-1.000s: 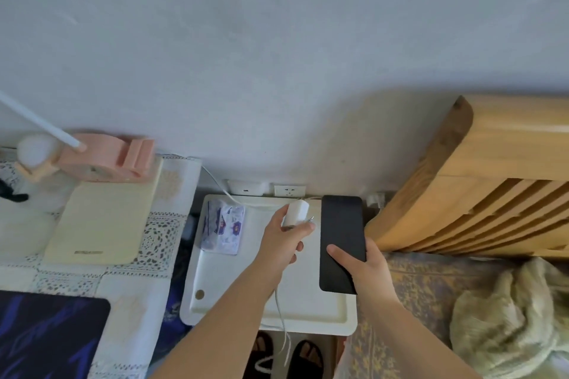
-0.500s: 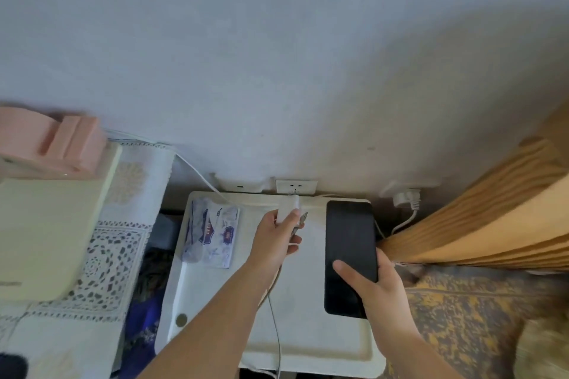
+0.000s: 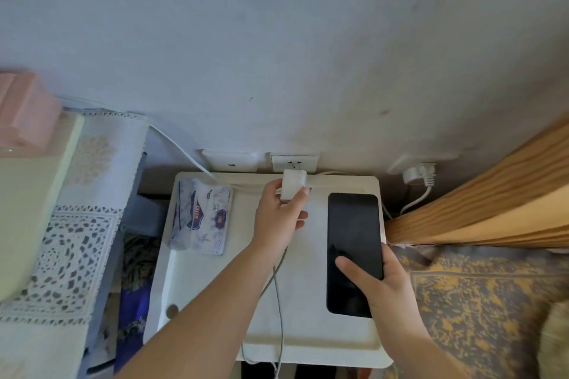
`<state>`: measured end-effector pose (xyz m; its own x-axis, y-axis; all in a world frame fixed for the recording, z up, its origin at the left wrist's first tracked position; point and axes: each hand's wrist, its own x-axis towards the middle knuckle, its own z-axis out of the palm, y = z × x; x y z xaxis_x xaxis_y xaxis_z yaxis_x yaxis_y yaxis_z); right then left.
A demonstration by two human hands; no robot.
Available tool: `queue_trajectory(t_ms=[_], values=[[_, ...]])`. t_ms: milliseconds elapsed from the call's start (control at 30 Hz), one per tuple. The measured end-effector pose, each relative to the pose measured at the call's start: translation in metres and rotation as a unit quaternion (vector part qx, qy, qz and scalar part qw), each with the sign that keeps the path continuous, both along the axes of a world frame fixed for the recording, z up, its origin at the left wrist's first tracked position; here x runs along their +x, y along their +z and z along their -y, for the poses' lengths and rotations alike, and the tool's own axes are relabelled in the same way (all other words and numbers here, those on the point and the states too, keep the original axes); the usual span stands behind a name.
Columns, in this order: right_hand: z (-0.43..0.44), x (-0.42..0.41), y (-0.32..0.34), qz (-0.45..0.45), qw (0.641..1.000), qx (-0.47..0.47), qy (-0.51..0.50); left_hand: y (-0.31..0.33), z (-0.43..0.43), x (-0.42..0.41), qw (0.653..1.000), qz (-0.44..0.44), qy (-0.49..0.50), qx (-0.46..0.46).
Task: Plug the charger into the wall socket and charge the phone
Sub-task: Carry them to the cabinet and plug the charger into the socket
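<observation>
My left hand (image 3: 281,217) grips the white charger block (image 3: 294,183), which sits right up against the white wall socket (image 3: 295,162) low on the grey wall; its pins are hidden. The charger's cable (image 3: 278,292) hangs from that hand down past the stand's front edge. My right hand (image 3: 380,281) holds the black phone (image 3: 354,251) by its lower right side, screen up and dark, over the white bedside stand (image 3: 308,344).
A blue-patterned tissue pack (image 3: 201,218) lies on the stand's left part. A second wall plate (image 3: 231,160) sits left of the socket; a white plug (image 3: 420,176) occupies an outlet at right. A wooden headboard (image 3: 492,200) and patterned bedding lie right; a lace-covered table (image 3: 70,243) lies left.
My left hand carried the charger up from above the stand to the wall socket. The phone stayed in my right hand. My view has closed in on the socket.
</observation>
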<state>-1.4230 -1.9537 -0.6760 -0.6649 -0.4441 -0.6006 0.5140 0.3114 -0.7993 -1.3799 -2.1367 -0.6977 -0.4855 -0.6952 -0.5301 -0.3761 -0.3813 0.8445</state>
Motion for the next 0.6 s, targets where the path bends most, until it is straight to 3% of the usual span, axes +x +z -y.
queue_trajectory(t_ms=[367, 600], values=[[-0.005, -0.004, -0.005, 0.005, 1.000, 0.002, -0.002, -0.006, -0.014, -0.003, 0.992, 0.028, 0.014, -0.122], [-0.003, -0.005, -0.008, 0.002, 1.000, 0.012, -0.008, -0.003, -0.016, -0.008, 0.990, 0.031, 0.027, -0.135]])
